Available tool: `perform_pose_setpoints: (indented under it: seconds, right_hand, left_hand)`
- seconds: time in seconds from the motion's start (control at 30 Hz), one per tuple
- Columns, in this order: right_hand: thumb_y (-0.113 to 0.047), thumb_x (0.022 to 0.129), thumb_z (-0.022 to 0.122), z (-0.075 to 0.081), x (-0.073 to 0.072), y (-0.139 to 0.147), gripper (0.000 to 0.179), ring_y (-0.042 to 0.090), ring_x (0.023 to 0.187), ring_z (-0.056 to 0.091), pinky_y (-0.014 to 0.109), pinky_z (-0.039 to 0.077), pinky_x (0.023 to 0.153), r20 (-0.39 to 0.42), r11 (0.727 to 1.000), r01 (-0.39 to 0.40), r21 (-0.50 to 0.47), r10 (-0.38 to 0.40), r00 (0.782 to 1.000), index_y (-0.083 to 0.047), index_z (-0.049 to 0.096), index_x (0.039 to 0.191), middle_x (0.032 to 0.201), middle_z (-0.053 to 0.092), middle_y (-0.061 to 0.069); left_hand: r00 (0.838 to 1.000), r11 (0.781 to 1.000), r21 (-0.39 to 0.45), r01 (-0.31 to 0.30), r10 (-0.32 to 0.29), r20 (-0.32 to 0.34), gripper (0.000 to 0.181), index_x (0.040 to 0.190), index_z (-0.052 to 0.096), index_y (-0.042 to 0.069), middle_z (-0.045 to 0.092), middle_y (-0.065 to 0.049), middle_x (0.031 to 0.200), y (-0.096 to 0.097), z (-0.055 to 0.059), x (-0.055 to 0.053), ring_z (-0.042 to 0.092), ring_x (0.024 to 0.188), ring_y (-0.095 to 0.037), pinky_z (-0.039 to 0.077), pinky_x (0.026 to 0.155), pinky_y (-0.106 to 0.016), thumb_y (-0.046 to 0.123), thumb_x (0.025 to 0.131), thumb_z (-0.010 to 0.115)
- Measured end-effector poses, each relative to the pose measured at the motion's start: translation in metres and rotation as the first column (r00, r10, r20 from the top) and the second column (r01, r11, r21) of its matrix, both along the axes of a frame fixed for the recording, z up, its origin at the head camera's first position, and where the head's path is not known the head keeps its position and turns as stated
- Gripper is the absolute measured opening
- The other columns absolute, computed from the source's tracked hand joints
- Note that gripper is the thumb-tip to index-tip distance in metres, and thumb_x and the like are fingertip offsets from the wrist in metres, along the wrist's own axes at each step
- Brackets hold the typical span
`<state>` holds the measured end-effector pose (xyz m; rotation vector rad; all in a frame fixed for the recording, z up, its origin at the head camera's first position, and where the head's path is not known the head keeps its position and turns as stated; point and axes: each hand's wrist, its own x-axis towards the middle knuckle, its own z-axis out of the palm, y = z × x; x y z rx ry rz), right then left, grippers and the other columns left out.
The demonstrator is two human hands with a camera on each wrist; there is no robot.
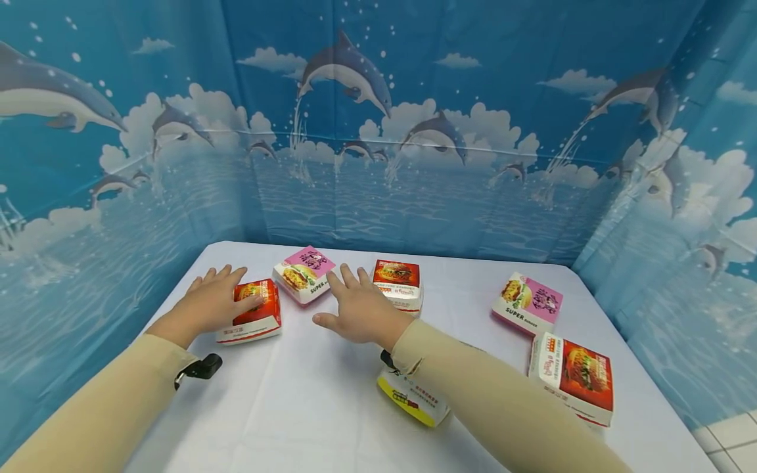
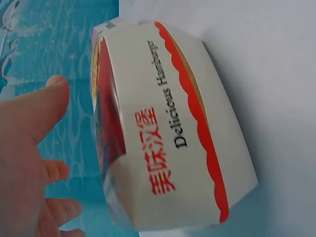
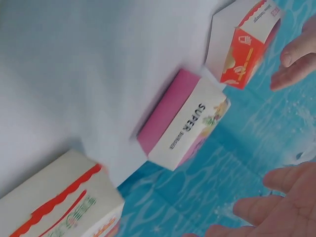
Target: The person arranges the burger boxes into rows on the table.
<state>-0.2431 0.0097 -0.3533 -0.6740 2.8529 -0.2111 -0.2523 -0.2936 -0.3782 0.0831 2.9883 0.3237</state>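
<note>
Because the left hand (image 1: pixel 213 303) hangs over the left red burger box (image 1: pixel 265 312), covering its left side in the head view, that box is the fixed reference here, and the left is plainly the nearer of the two hands to it. A gap shows between hand and box in the left wrist view, so the hand appears to hover above rather than touch it; its fingers are spread, with nothing held. From above, the left red burger box looks close to square, so it seems to offer no strong long axis; its white lettered front faces the near side, slightly askew. Well to the right of it, the right hand (image 1: pixel 363 314) also hovers, fingers spread and gripping nothing. The near pink box (image 1: pixel 303 274) sits just beside the left red burger box, to its right and a little farther back, turned obliquely between the hands. Farther right of that reference stands the back red box (image 1: pixel 399 289), just beside the right fingertips and partly hidden by them. The yellow-and-white box (image 1: pixel 412 397) lies to its right and nearer, partly under the right sleeve (image 1: pixel 503 407), on the same bench (image 1: pixel 296 401)
</note>
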Motion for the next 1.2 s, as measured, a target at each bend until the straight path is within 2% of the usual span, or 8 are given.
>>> perform_pose_setpoints:
  seconds: [0.2,0.4,0.67,1.0,1.2]
  right_hand:
    - [-0.072,0.096,0.057,-0.005,0.004,-0.023,0.096,0.040,0.164,0.011,0.060,0.025,0.129,0.041,1.000,-0.016,-0.018,0.017,0.999,-0.027,0.017,0.170,0.179,0.010,0.006]
    - [-0.071,0.095,0.059,-0.018,0.015,-0.043,0.095,0.039,0.164,0.014,0.054,0.030,0.129,0.067,0.998,-0.052,-0.023,0.054,0.996,-0.028,0.019,0.170,0.179,0.012,0.004]
    - [-0.070,0.094,0.063,-0.033,0.028,-0.061,0.096,0.038,0.162,0.023,0.050,0.037,0.126,0.092,0.995,-0.092,-0.029,0.095,0.991,-0.028,0.023,0.169,0.179,0.014,-0.001]
    - [-0.068,0.093,0.066,-0.045,0.037,-0.065,0.096,0.040,0.160,0.028,0.052,0.039,0.124,0.127,0.995,-0.096,-0.005,0.096,0.987,-0.032,0.021,0.169,0.177,0.020,-0.006]
    - [-0.068,0.093,0.066,-0.045,0.040,-0.061,0.094,0.038,0.159,0.031,0.052,0.039,0.125,0.123,0.996,-0.085,0.021,0.082,0.989,-0.034,0.022,0.169,0.176,0.022,-0.006]
  left_hand:
    - [1.000,1.000,0.009,0.003,-0.003,0.026,0.098,0.163,0.030,-0.001,0.024,-0.040,0.165,-0.008,-0.004,-0.004,0.017,0.150,-0.067,0.012,0.121,-0.080,0.063,0.096,0.064]
    - [0.997,0.999,0.050,0.016,-0.020,0.075,0.097,0.162,0.031,-0.002,0.028,-0.038,0.164,-0.011,-0.010,-0.003,0.020,0.149,-0.066,0.015,0.119,-0.081,0.063,0.098,0.062]
    - [0.995,0.991,0.128,0.035,-0.046,0.086,0.097,0.160,0.033,-0.006,0.045,-0.034,0.155,-0.002,-0.016,0.003,0.046,0.138,-0.054,0.041,0.109,-0.077,0.063,0.098,0.063]
    - [0.996,0.994,0.103,0.047,-0.055,0.073,0.098,0.158,0.038,-0.005,0.049,-0.033,0.152,0.019,-0.023,0.011,0.050,0.139,-0.052,0.045,0.109,-0.072,0.067,0.096,0.062]
    - [0.997,0.996,0.072,0.055,-0.058,0.054,0.086,0.153,0.046,-0.004,0.057,-0.031,0.144,0.025,-0.021,0.017,0.058,0.131,-0.048,0.049,0.106,-0.070,0.060,0.098,0.064]
